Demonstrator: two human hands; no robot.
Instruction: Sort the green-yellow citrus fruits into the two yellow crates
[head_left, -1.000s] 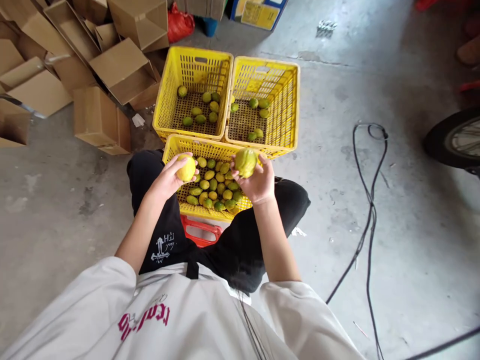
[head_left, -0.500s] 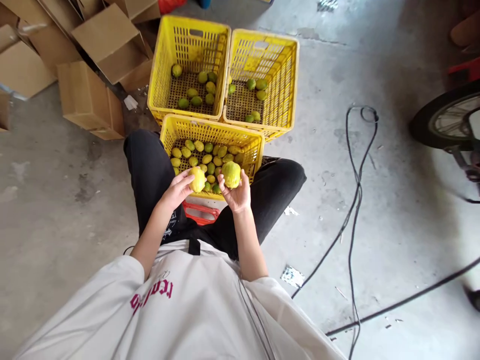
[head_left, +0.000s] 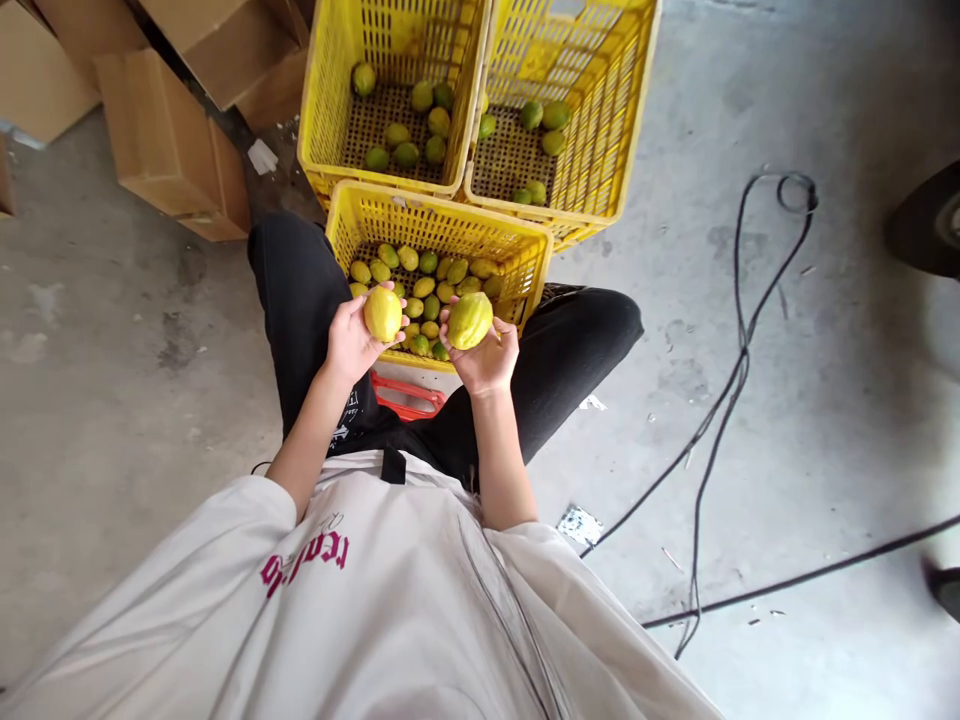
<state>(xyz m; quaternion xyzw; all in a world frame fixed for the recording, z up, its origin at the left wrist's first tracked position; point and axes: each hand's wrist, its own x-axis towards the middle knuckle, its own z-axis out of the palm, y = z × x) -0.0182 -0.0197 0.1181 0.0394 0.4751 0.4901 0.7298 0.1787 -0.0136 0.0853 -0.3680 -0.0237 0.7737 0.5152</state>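
A yellow lemon (head_left: 383, 314) rests in my left hand (head_left: 351, 345), its fingers curled beneath the fruit. My right hand (head_left: 487, 362) cups a larger, yellow-green lemon (head_left: 470, 320) with a ridged skin. Both hands are held over the near edge of a yellow plastic crate (head_left: 442, 205) between my knees. Inside that crate lie several green and yellow lemons (head_left: 424, 287), partly hidden by my hands.
Beyond the near crate stand two taller yellow crates, the left one (head_left: 307, 120) and the right one (head_left: 637, 110), each with several greenish lemons. Cardboard boxes (head_left: 169, 140) are piled at upper left. A black cable (head_left: 739, 350) loops over the floor at right, near a wheel (head_left: 926, 220).
My left hand has turned palm up under its lemon. The right hand has opened flatter beneath its lemon, which has rolled over somewhat. The camera view has shifted toward my body.
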